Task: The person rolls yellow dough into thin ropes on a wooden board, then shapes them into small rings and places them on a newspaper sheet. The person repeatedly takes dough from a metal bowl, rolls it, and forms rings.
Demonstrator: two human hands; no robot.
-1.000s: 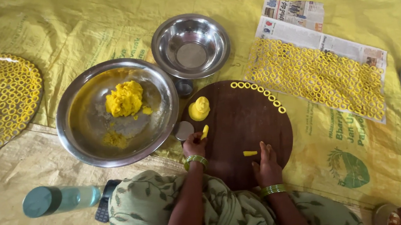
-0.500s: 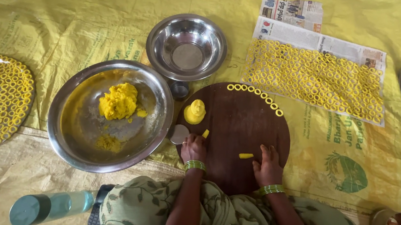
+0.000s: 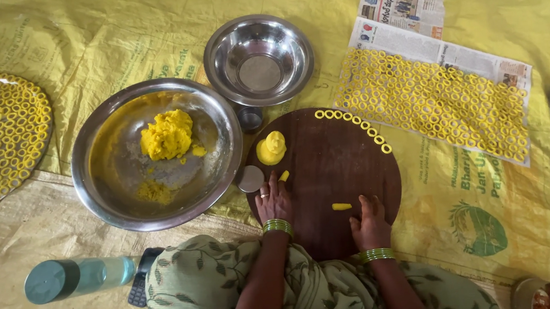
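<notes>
Your 2 hands rest flat on 1 round dark wooden board (image 3: 331, 169): your left hand (image 3: 273, 202) lies open just below 1 small yellow dough piece (image 3: 284, 175), your right hand (image 3: 371, 223) open beside another dough bit (image 3: 341, 206). 1 dough mound (image 3: 271, 148) and 1 arc of yellow rings (image 3: 353, 124) sit on the board. 2 newspaper sheets (image 3: 442, 55), printed white, carry many more rings beside it

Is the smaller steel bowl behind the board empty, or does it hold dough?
Empty: the smaller steel bowl shows only bare shiny metal inside, no yellow dough.
</notes>
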